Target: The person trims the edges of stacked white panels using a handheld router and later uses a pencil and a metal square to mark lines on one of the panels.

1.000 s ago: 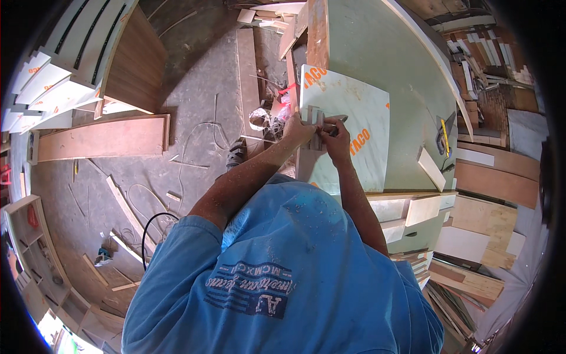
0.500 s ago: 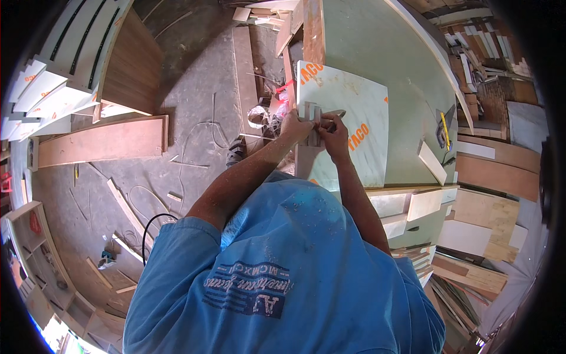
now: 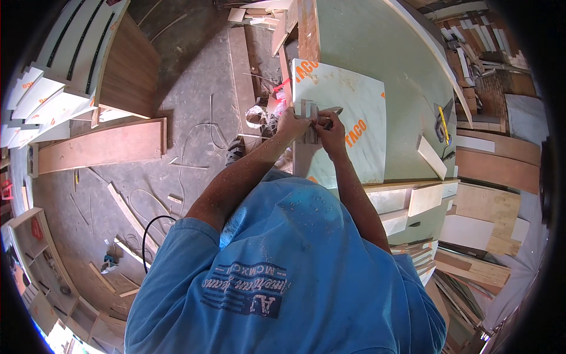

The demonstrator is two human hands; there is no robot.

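A white panel point(image 3: 354, 97) with orange print lies on the green-grey worktop in front of me. At its left edge sits a small grey slotted block point(image 3: 306, 110). My left hand point(image 3: 292, 125) is closed on this block, thumb toward the right. Close beside it, my right hand point(image 3: 333, 131) is pinched at the block's right side. A slim, dark, pencil-like stick point(image 3: 335, 111) pokes out to the right from its fingers; its other end is hidden. Exactly where the stick meets the block or panel, I cannot tell.
A yellow-handled tool point(image 3: 443, 125) and a pale wood offcut point(image 3: 432, 157) lie on the worktop point(image 3: 407, 76) at right. Long boards point(image 3: 100, 146), wood strips point(image 3: 132, 215) and a cable point(image 3: 183, 141) are on the floor at left. Stacked panels point(image 3: 495, 165) stand far right.
Both hands keep their hold at the panel's left edge, with barely any finger movement. The whole view has shifted slightly.
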